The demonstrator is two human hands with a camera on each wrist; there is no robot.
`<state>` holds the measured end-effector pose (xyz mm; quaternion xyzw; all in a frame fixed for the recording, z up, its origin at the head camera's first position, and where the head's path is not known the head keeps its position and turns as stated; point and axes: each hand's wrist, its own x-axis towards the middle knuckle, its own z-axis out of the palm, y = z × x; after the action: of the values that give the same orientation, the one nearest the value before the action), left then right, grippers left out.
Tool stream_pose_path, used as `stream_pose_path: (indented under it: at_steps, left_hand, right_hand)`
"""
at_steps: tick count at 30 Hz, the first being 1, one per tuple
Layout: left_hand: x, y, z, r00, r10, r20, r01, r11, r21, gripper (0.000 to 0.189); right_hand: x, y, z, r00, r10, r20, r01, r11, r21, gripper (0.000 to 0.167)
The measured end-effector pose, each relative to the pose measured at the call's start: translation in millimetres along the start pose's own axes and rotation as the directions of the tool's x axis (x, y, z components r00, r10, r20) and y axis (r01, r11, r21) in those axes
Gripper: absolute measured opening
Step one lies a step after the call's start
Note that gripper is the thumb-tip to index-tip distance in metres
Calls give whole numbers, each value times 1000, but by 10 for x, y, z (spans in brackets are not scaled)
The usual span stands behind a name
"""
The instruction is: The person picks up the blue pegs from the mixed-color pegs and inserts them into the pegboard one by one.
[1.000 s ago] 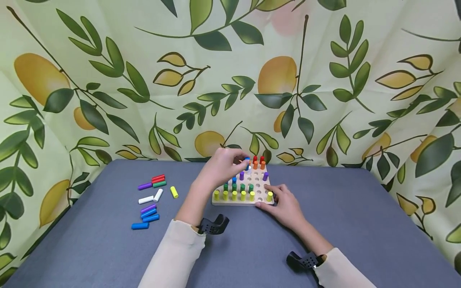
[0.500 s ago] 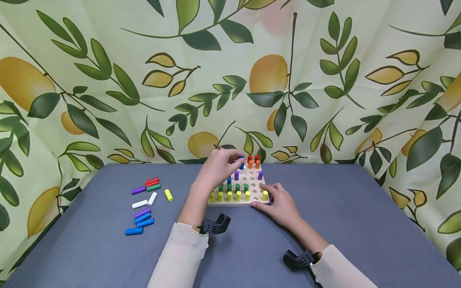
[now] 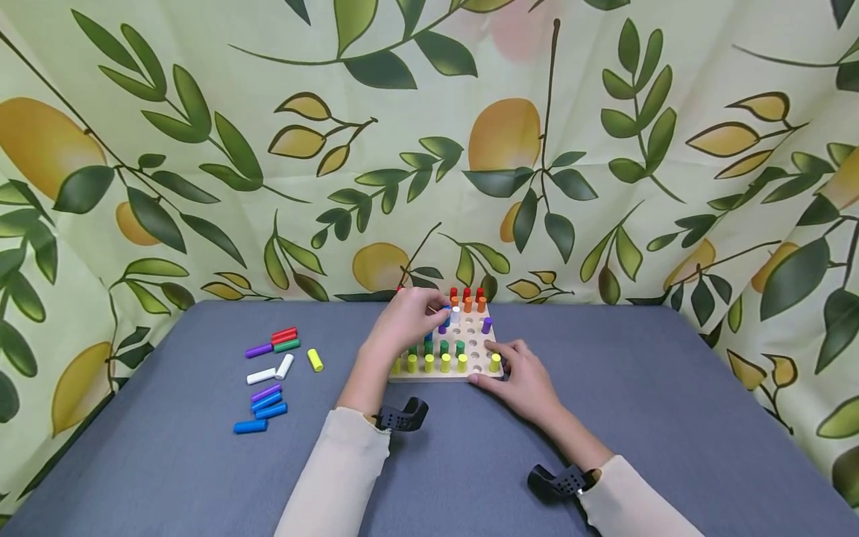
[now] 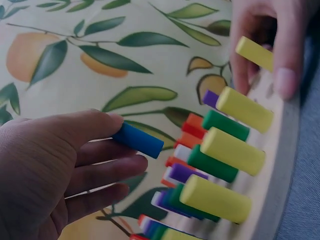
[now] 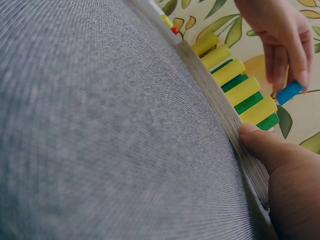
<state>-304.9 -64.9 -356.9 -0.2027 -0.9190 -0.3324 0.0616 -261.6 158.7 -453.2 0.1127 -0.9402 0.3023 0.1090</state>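
Note:
My left hand (image 3: pixel 406 319) pinches a blue peg (image 4: pixel 140 140) between thumb and index finger, its other fingers loosely bent. The peg is held above the wooden pegboard (image 3: pixel 436 378), beside an upright white peg (image 3: pixel 455 315) in the head view. My right hand (image 3: pixel 526 382) holds the board's front right corner, thumb at the front edge and fingers along the right side. A yellow peg (image 3: pixel 495 362) stands between that thumb and fingers. Along the front row stand several yellow pegs (image 4: pixel 240 110), with green pegs (image 4: pixel 212 163) behind them. The left hand hides the board's back left part.
Loose pegs lie on the grey table to the left: blue (image 3: pixel 250 426), white (image 3: pixel 261 376), purple (image 3: pixel 259 350), red (image 3: pixel 285 333), green (image 3: pixel 287 345) and yellow (image 3: pixel 315 360). A leaf-patterned cloth (image 3: pixel 302 186) hangs behind the table.
My left hand has shifted slightly left and lower with the blue peg, so the white peg now shows clearly beside it. The right hand stays at the board's corner. The head view has shifted slightly.

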Motion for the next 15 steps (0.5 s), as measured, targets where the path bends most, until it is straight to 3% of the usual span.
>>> stream_pose_path:
  at_steps: [15]
  left_hand:
    - [45,-273,232,994,-49,102,52,998,-26,17]
  right_hand:
    - [11,3,-4,1000,-11,-7,11,1000,-12,68]
